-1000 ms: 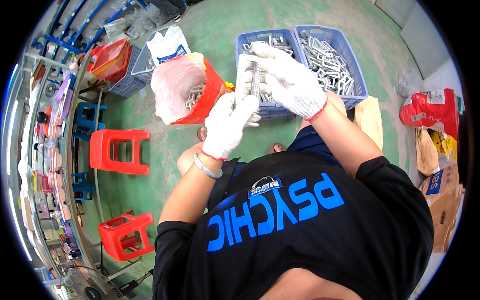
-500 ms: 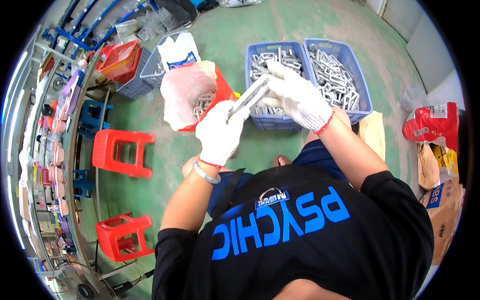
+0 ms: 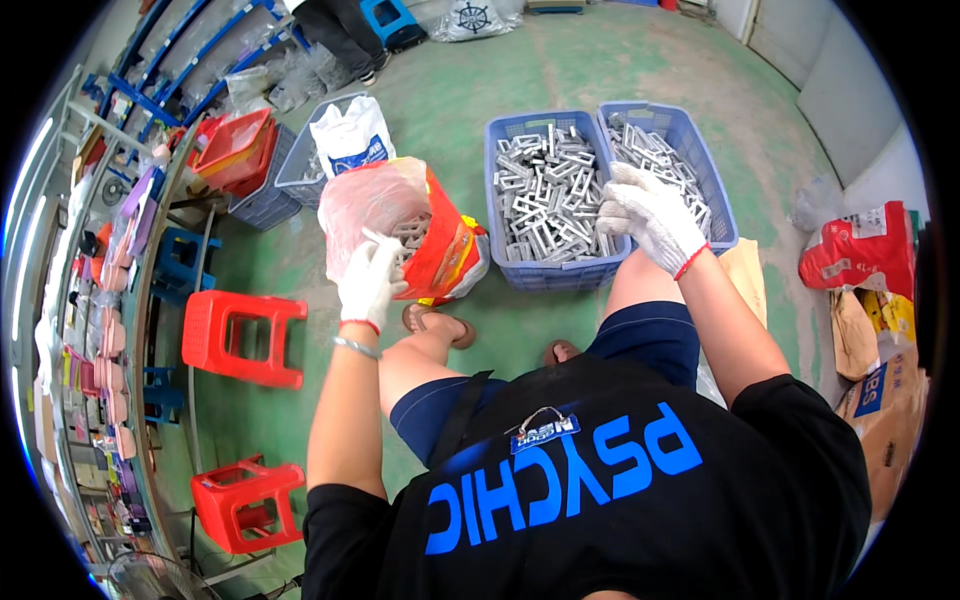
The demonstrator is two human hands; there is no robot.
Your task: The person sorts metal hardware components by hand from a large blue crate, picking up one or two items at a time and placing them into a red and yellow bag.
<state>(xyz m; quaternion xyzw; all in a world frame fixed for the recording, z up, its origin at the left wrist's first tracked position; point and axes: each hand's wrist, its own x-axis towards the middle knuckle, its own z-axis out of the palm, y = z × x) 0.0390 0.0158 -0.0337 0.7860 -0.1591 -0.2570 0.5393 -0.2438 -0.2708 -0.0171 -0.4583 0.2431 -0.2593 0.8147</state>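
Observation:
My left hand (image 3: 370, 281), in a white knitted glove with a red cuff edge, is at the near side of a red and yellow sack (image 3: 455, 235). Its fingers are partly spread by the sack's mouth, and no part shows in them. Grey rectangular metal frames (image 3: 412, 232) lie inside the sack's clear plastic liner. Over the near ends of two blue plastic crates, my gloved right hand (image 3: 655, 218) hangs with its fingers apart and nothing visible in them. Loose metal frames (image 3: 548, 190) fill the left crate (image 3: 555, 275); more fill the right crate (image 3: 718, 200), partly covered by my hand.
Two red stools (image 3: 240, 335) stand on the green floor at left, beside a shelf (image 3: 110, 370) crowded with goods. Behind the sack is a crate with a white bag (image 3: 352, 132). Sacks and a cardboard box (image 3: 890, 420) line the right side. Another person's legs (image 3: 345, 40) show far off.
Both hands held a metal frame up between them; now they are apart and it is in neither. The left went to the sack, the right toward the crates. The view tilted up slightly.

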